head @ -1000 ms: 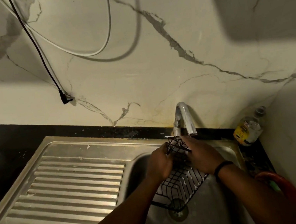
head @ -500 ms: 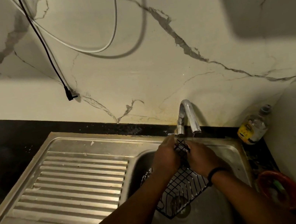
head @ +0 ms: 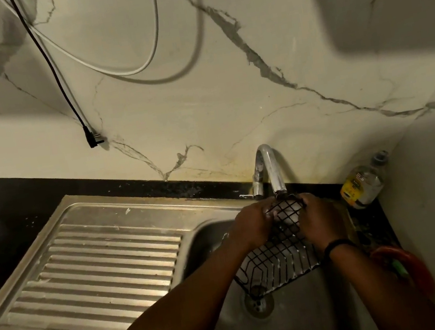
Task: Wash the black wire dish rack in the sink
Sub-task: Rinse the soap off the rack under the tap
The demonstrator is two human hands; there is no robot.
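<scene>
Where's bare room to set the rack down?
The ribbed drainboard, between black counter and sink basin, is bare. The right corner is crowded: bottle and orange item. The basin holds the wire dish rack.

The dish rack is black wire with a crossed mesh end and parallel bars along its base; it stands tilted in the steel sink, mesh end raised just under the tap, lower corner over the drain
</scene>
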